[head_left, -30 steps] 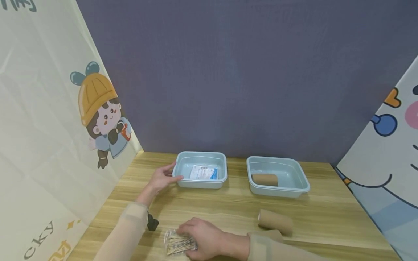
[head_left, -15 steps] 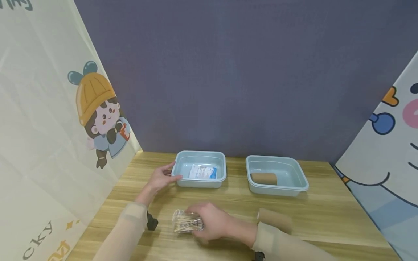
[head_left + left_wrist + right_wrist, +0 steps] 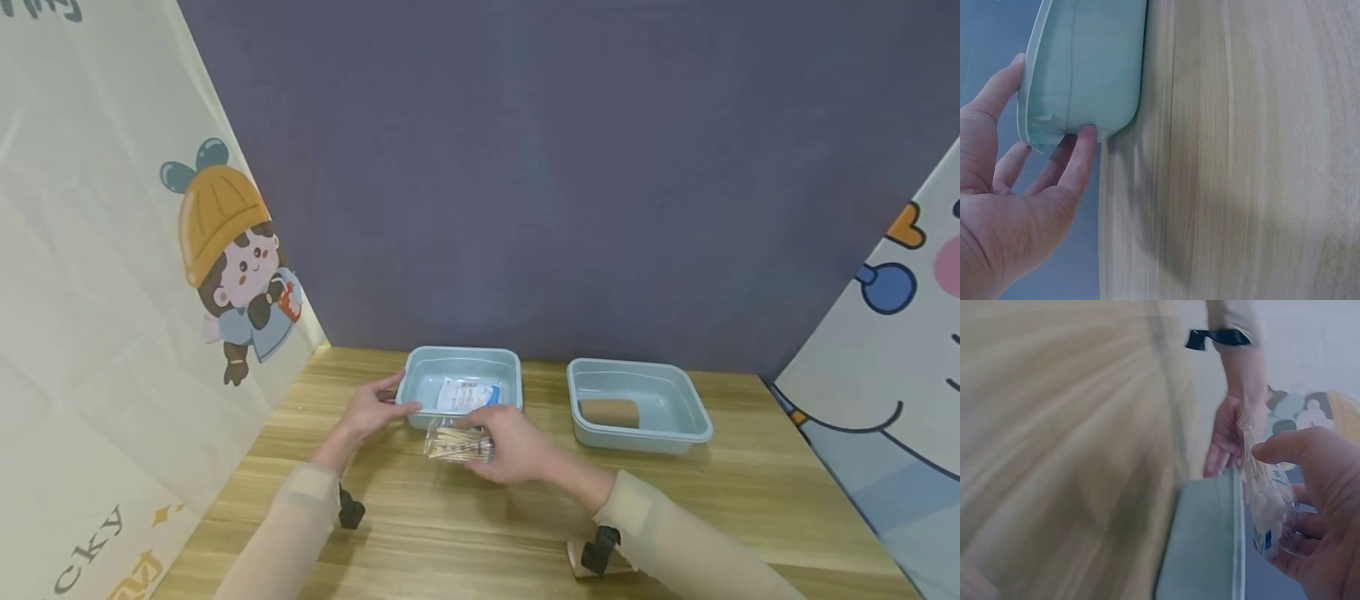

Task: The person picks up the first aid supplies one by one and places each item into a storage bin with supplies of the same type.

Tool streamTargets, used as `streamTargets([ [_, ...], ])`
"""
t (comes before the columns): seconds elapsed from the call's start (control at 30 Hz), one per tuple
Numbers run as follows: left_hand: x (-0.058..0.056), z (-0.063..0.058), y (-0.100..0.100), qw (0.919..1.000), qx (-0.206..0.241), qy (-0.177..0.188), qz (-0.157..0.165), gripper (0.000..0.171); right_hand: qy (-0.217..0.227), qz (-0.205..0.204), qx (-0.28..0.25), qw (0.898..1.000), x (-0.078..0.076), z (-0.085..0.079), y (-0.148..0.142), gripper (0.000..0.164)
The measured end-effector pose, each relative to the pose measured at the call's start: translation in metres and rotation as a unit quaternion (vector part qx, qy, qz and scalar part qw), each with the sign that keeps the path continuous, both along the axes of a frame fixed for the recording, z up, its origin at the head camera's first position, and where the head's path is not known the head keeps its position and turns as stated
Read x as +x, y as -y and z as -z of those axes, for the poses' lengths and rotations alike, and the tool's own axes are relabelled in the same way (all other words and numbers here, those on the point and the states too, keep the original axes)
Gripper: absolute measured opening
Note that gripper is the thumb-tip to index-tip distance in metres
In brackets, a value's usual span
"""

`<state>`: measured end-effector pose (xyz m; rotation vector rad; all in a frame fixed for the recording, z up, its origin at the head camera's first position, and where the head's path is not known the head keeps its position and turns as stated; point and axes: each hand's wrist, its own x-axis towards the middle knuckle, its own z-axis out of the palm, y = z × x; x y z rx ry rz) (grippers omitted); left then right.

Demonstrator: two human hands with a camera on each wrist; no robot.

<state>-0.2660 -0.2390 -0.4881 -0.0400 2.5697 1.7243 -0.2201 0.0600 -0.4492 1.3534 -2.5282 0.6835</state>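
Observation:
My left hand (image 3: pixel 371 411) holds the left end of a light blue plastic basin (image 3: pixel 461 422), its thumb along the rim. In the left wrist view, the fingertips (image 3: pixel 1088 134) meet the basin's end wall. Inside lies a white and blue packet (image 3: pixel 457 394). My right hand (image 3: pixel 513 446) pinches a clear plastic bag of cotton swabs (image 3: pixel 453 443) by its right side. The bag hangs over the basin's front edge in the head view. In the right wrist view, white cotton tips (image 3: pixel 1266 512) show through the plastic, with thumb and fingers on either side.
A second light blue basin (image 3: pixel 678 408) stands to the right, holding a brown cardboard tube (image 3: pixel 609 412). Under my right sleeve a light brown object (image 3: pixel 581 562) shows in part on the wooden table (image 3: pixel 420 533). A dark wall (image 3: pixel 525 183) rises behind the basins.
My right hand has carried the bag of cotton swabs forward from near the table's front to the left basin's front edge. The right sleeve now covers the cardboard tube on the table. Left hand unmoved.

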Motion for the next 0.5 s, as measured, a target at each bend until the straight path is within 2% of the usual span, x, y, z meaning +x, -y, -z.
streamTargets([
  [0.2, 0.001, -0.002, 0.0, 1.0, 0.009, -0.002, 0.002, 0.085, -0.01, 0.02, -0.006, 1.0, -0.015, -0.011, -0.003, 0.051],
  [0.5, 0.0, -0.001, -0.001, 1.0, 0.003, -0.001, 0.001, 0.086, 0.009, 0.041, -0.001, 0.999, -0.033, -0.023, -0.006, 0.054],
])
